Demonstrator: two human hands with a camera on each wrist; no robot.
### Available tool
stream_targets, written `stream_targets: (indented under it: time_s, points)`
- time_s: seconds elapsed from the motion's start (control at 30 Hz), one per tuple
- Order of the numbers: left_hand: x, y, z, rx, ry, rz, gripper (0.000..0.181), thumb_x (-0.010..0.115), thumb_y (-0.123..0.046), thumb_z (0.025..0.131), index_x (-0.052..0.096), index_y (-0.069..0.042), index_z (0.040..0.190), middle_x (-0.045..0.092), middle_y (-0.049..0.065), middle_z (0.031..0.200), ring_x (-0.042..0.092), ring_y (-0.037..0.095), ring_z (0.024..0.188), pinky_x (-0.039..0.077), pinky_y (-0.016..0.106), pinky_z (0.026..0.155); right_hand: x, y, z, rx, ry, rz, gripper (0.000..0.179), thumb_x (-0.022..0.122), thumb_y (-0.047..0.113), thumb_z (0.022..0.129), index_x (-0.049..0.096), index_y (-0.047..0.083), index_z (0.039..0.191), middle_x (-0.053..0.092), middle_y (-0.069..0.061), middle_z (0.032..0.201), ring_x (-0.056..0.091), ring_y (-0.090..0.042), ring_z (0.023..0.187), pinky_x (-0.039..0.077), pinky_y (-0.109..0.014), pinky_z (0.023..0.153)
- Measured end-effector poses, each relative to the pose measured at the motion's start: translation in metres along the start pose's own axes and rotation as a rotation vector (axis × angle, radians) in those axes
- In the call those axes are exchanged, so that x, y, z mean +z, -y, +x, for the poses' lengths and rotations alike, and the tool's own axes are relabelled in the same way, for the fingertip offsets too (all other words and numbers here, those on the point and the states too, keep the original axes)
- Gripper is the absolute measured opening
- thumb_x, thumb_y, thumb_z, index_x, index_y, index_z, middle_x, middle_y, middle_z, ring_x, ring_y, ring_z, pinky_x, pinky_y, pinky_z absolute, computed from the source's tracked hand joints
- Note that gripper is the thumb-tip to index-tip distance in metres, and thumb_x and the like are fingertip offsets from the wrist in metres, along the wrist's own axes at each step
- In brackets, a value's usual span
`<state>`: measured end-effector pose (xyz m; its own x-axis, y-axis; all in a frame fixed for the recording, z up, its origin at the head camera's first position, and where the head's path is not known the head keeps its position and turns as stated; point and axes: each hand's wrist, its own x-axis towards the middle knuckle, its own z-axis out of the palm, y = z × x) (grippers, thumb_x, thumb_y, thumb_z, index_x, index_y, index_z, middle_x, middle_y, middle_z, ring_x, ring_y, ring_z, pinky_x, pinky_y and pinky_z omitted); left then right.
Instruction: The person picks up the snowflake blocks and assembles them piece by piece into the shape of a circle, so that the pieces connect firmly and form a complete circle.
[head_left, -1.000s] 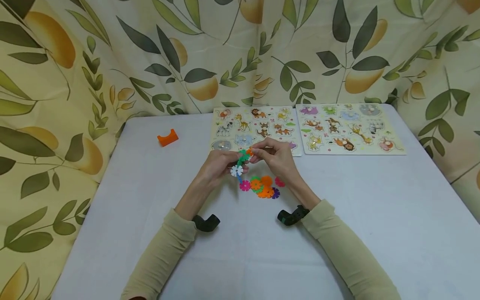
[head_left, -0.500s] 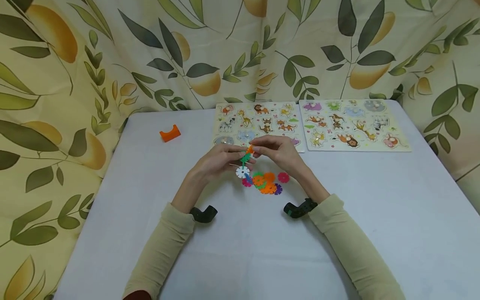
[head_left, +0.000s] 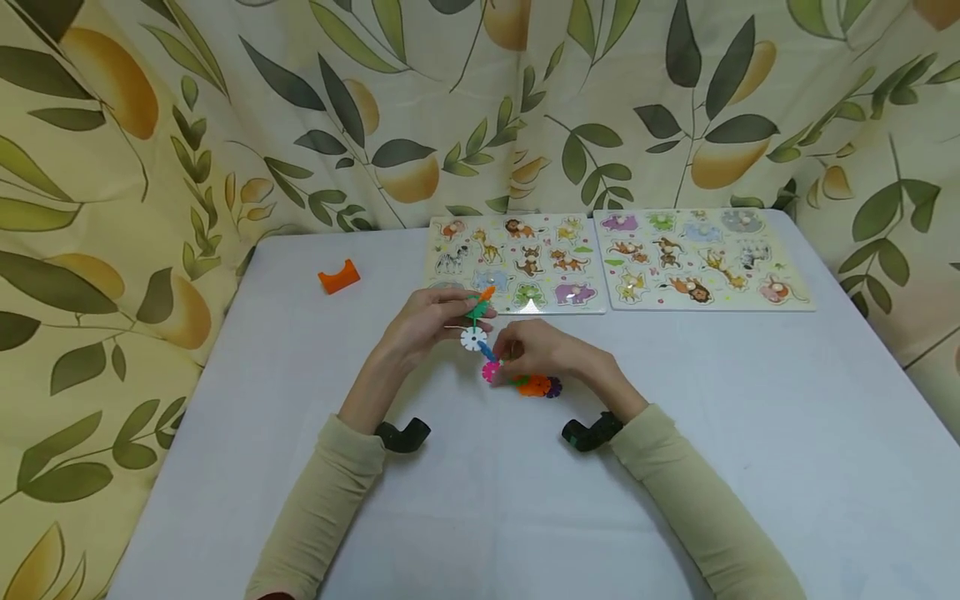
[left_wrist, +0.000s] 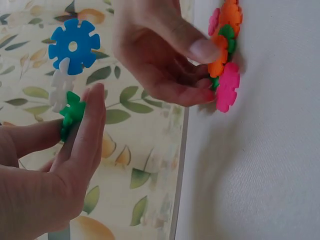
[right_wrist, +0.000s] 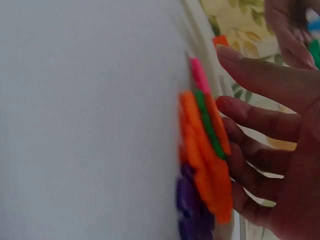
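Between thumb and fingers my left hand pinches a green snowflake disc, part of a small chain. A white disc and a blue disc hang linked below it, and an orange disc stands at the upper end. My right hand is over a loose pile of discs on the table, its fingers apart and gently bent. Its thumb overlaps an orange disc of the pile in the left wrist view. Beside that disc lies a pink disc. A purple disc sits at the pile's other end.
Two animal peg puzzle boards, a left one and a right one, lie side by side at the table's back. An orange notched block is at the back left. Behind the white-covered table hangs a leaf-patterned curtain.
My right hand has let go of the orange disc at the chain's upper end and come down to the pile. My left hand keeps its pinch on the chain.
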<state>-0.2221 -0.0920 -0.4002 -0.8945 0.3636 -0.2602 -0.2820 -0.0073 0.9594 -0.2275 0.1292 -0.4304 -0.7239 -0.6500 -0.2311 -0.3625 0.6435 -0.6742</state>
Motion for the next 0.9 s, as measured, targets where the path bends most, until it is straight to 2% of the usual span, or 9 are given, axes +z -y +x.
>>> stream_targets:
  time_s: [0.1, 0.2, 0.37, 0.47, 0.57, 0.7, 0.8, 0.9]
  points:
    - [-0.001, 0.001, -0.002, 0.006, -0.01, -0.012, 0.031, 0.059, -0.015, 0.105, 0.066, 0.005, 0.128, 0.078, 0.009, 0.107, 0.076, 0.02, 0.096, 0.061, 0.031, 0.089, 0.008, 0.008, 0.002, 0.001, 0.028, -0.102, 0.03, 0.086, 0.03, 0.085, 0.072, 0.008, 0.1, 0.064, -0.004, 0.097, 0.057, -0.018, 0.087, 0.05, -0.03, 0.079]
    - [-0.001, 0.002, -0.003, 0.008, -0.014, -0.019, 0.029, 0.06, -0.015, 0.104, 0.067, 0.005, 0.125, 0.077, 0.01, 0.107, 0.076, 0.02, 0.097, 0.06, 0.034, 0.092, 0.015, 0.013, 0.003, -0.023, 0.026, -0.152, 0.027, 0.086, 0.027, 0.085, 0.07, 0.008, 0.098, 0.063, -0.005, 0.097, 0.057, -0.018, 0.088, 0.051, -0.031, 0.081]
    - [-0.001, 0.003, -0.004, 0.01, -0.011, -0.027, 0.029, 0.059, -0.013, 0.104, 0.067, 0.006, 0.124, 0.078, 0.01, 0.107, 0.077, 0.02, 0.093, 0.06, 0.036, 0.094, 0.019, 0.014, 0.003, -0.021, 0.008, -0.156, 0.03, 0.085, 0.025, 0.086, 0.07, 0.007, 0.106, 0.064, -0.003, 0.099, 0.059, -0.017, 0.091, 0.053, -0.034, 0.086]
    - [0.0, 0.004, -0.003, 0.009, -0.009, -0.033, 0.031, 0.059, -0.012, 0.104, 0.066, 0.008, 0.126, 0.078, 0.009, 0.106, 0.077, 0.019, 0.091, 0.06, 0.033, 0.092, 0.019, 0.012, 0.003, -0.016, -0.008, -0.155, 0.03, 0.086, 0.027, 0.085, 0.071, 0.007, 0.103, 0.065, -0.002, 0.094, 0.058, -0.017, 0.088, 0.052, -0.034, 0.084]
    - [0.0, 0.004, -0.002, 0.005, -0.011, -0.036, 0.032, 0.058, -0.012, 0.105, 0.065, 0.01, 0.127, 0.077, 0.011, 0.107, 0.077, 0.018, 0.089, 0.061, 0.031, 0.091, 0.017, 0.009, 0.002, -0.016, -0.022, -0.113, 0.027, 0.086, 0.025, 0.085, 0.069, 0.009, 0.098, 0.066, 0.0, 0.089, 0.057, -0.016, 0.083, 0.052, -0.031, 0.078]
    - [0.001, 0.003, -0.002, 0.0, -0.015, -0.033, 0.032, 0.057, -0.012, 0.105, 0.064, 0.01, 0.127, 0.074, 0.022, 0.118, 0.077, 0.017, 0.087, 0.06, 0.032, 0.091, 0.009, 0.004, -0.001, -0.028, -0.062, -0.039, 0.023, 0.084, 0.019, 0.088, 0.067, 0.01, 0.1, 0.067, 0.0, 0.085, 0.057, -0.015, 0.077, 0.052, -0.028, 0.073]
    - [0.002, 0.001, -0.002, 0.004, -0.012, -0.032, 0.033, 0.056, -0.012, 0.105, 0.064, 0.01, 0.128, 0.068, 0.028, 0.126, 0.077, 0.018, 0.087, 0.06, 0.033, 0.092, -0.002, 0.0, -0.005, -0.043, -0.139, -0.005, 0.017, 0.078, 0.013, 0.092, 0.068, 0.008, 0.105, 0.067, -0.001, 0.082, 0.057, -0.016, 0.072, 0.052, -0.028, 0.069]
    - [0.003, -0.001, -0.002, 0.005, -0.013, -0.029, 0.031, 0.056, -0.013, 0.105, 0.065, 0.008, 0.127, 0.07, 0.027, 0.124, 0.077, 0.018, 0.088, 0.06, 0.034, 0.092, -0.015, -0.004, -0.011, -0.041, -0.241, 0.043, 0.015, 0.072, 0.009, 0.095, 0.069, 0.007, 0.109, 0.068, -0.003, 0.08, 0.059, -0.017, 0.07, 0.053, -0.029, 0.067]
